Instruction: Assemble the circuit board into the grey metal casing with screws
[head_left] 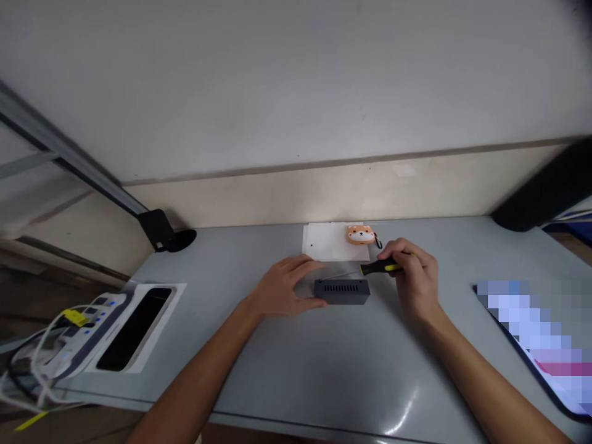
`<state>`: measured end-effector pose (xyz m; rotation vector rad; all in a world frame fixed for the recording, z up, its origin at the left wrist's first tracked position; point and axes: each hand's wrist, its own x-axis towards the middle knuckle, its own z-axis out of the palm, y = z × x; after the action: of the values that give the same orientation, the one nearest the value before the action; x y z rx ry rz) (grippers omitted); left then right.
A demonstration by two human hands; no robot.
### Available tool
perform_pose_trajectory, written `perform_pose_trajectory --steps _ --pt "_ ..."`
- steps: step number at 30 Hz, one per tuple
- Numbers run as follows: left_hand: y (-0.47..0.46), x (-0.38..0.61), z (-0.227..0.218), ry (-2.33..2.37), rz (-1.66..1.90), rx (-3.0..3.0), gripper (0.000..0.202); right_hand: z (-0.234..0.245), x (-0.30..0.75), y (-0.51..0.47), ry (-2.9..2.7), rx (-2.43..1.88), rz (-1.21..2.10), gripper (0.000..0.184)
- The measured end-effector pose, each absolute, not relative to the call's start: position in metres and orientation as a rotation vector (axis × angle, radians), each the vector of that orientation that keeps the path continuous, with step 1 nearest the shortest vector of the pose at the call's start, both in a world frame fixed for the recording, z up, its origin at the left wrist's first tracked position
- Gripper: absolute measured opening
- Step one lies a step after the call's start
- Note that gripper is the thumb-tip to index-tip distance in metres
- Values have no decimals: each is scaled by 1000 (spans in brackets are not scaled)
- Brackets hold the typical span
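A small dark grey box (343, 297) with a row of slots in its top lies on the grey table. My left hand (287, 288) is curled round its left end, thumb at the front side and fingers at the back. In my right hand (416, 277) is a screwdriver (377, 266) with a black and yellow handle. Its thin shaft slants down to the left over the box, its tip by a small hole at the back left corner. Whether the tip sits in the hole is too small to tell.
Behind the box lies white paper (326, 240) bearing an orange dog-face case (360, 234). At left are a phone (134, 330) and a power strip (87, 336) with cables. A lit screen (531, 345), partly blurred, lies right. A black cylinder (541, 191) stands at the back right.
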<state>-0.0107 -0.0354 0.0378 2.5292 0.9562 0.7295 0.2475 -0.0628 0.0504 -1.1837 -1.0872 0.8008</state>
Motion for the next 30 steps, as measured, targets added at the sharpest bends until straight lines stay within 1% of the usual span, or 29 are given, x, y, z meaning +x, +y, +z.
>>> perform_pose_trajectory --steps 6,13,17,20,26,30 --pt "-38 -10 33 911 870 2634 52 51 248 -63 -1085 -1186 809 20" --pt "-38 -8 29 977 809 2644 47 52 247 -64 -1084 -1213 805 21" --pt "-38 -9 29 894 857 2728 36 51 247 -62 -1062 -1201 821 22" --pt "-38 -9 30 841 910 2837 33 51 247 -61 -1035 -1209 828 22" --pt "-39 -5 34 658 1160 3033 29 53 247 -58 -952 -1231 837 23" --pt "-43 -1 38 614 1138 3141 25 54 247 -53 -873 -1331 841 26"
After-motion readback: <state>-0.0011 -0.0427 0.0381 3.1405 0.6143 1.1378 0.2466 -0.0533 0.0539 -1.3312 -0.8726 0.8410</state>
